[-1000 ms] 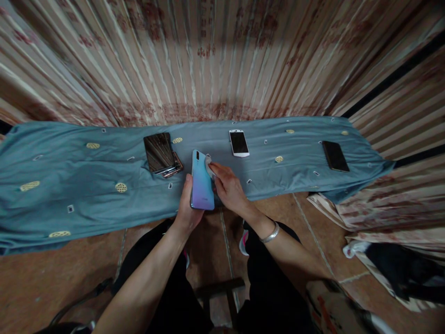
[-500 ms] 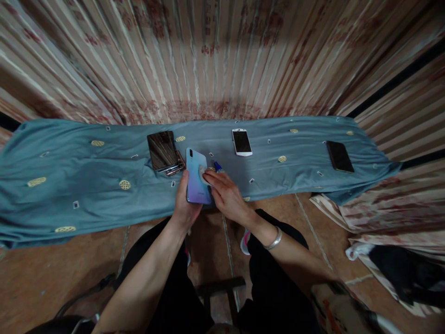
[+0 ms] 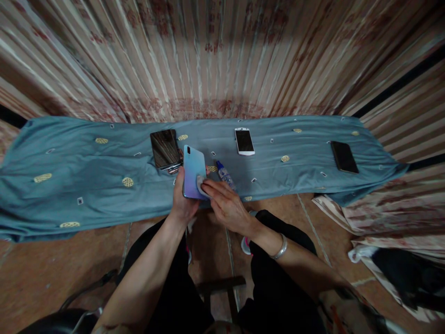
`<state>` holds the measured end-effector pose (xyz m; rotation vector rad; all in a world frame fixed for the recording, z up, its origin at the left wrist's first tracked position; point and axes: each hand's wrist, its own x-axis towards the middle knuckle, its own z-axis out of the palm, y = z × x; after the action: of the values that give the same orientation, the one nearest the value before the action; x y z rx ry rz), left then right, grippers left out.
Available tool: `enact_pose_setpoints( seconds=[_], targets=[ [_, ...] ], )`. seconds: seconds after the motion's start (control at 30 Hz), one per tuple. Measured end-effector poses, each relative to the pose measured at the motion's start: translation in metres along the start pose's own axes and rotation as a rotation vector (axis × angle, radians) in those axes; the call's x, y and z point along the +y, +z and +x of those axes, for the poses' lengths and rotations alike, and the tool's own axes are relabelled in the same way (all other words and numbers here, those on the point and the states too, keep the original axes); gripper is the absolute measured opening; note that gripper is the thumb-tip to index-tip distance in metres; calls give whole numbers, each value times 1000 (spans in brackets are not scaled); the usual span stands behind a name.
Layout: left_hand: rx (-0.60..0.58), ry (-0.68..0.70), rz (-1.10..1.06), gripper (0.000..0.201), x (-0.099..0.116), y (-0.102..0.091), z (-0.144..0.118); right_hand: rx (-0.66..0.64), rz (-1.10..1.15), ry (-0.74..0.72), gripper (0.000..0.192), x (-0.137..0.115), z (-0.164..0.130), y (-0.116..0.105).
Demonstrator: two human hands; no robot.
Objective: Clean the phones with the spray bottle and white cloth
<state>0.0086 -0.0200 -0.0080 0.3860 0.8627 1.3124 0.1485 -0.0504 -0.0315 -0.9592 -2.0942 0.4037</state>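
L hand (image 3: 183, 200) has its grip closed round a phone (image 3: 193, 171), back side up, held just above the near edge of the surface (image 3: 86, 185). R hand (image 3: 225, 206) presses a pad (image 3: 201, 186) w/ fingertips onto the phone's near right corner. Small bottle (image 3: 225, 174) lies just right; phone stack (image 3: 164, 148) just far-left, white phone (image 3: 244, 140) & dark phone (image 3: 344, 157) further right.

Glossy, smooth phone back (image 3: 193, 170) — matt blue cloth (image 3: 86, 185) beneath, metal bracelet (image 3: 280, 248) shining.

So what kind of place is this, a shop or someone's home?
Probably a home or an informal phone-cleaning spot: striped curtains, a tiled floor, and a blue cloth laid out with phones.
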Motion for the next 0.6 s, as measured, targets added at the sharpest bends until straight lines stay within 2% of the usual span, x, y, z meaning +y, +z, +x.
enact_pose_setpoints(
  seconds=[0.33, 0.5, 0.6],
  targets=[
    [68, -16, 6, 51, -1, 0, 2, -50, -7, -49, 50, -17, -4, 0],
    [115, -111, -7, 55, -9, -2, 6, -64, -26, -83, 53, -22, -2, 0],
    [105, -146, -34, 55, -14, -2, 7, -41, -40, -79, 54, -20, 0, 0]
  ],
)
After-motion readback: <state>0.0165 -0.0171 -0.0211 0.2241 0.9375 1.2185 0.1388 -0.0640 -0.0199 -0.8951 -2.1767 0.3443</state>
